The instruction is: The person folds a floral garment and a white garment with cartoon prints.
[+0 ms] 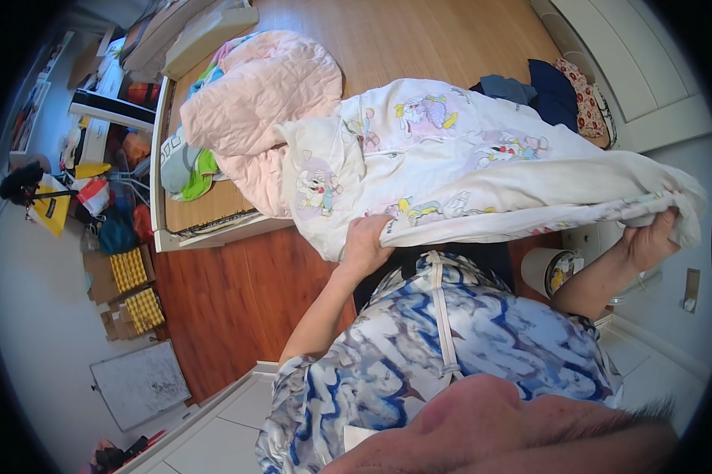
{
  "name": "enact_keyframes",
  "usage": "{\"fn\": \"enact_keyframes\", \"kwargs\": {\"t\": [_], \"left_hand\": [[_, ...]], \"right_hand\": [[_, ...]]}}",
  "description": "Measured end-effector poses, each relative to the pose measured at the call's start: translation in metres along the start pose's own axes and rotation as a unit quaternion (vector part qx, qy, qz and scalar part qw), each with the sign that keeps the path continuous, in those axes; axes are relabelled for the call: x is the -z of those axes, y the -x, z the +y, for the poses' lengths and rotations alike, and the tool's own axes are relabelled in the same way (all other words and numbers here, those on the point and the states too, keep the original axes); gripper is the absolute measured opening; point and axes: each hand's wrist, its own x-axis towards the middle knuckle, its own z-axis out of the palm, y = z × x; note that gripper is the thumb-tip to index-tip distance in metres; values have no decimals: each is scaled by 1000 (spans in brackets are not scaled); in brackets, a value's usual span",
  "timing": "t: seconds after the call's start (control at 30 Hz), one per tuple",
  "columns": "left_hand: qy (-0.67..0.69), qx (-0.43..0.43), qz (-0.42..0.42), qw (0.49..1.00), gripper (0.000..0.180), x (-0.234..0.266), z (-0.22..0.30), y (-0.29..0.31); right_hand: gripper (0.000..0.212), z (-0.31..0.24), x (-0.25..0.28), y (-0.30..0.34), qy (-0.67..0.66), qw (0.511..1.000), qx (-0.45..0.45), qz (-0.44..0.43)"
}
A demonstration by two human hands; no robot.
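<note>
A white duvet cover or similar bedding cloth (427,170) with cartoon figures spreads from the bed toward me, its near edge stretched between my hands. My left hand (367,246) grips that edge near the middle, fingers closed on the fabric. Farther right, my right hand (653,239) clutches the right end of the cloth, lifted off the bed, with part of the fingers hidden in its folds. Left of the cloth, and partly under it, lies a crumpled pink quilt (265,95).
The bed (443,35) has a wood-coloured mat. Dark folded clothes (552,91) lie at its far right, a green-and-grey cloth (188,170) at its left corner. A white bin (541,268) stands by my right arm. Egg cartons (131,272) and a whiteboard (141,385) are at the left.
</note>
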Motion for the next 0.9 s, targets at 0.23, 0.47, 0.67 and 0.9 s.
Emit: {"fn": "enact_keyframes", "kwargs": {"t": [0.23, 0.47, 0.67, 0.9], "left_hand": [[-128, 123, -17, 984, 38, -18, -68, 53], [-223, 273, 20, 936, 38, 48, -161, 30], [280, 78, 330, 898, 38, 136, -29, -51], [100, 160, 98, 977, 30, 150, -3, 7]], "right_hand": [[22, -7, 6, -13, -20, 998, 51, 11], [34, 57, -29, 4, 299, 885, -127, -334], [28, 47, 10, 0, 356, 893, -97, -257], [35, 44, 40, 1, 514, 804, -155, -257]]}}
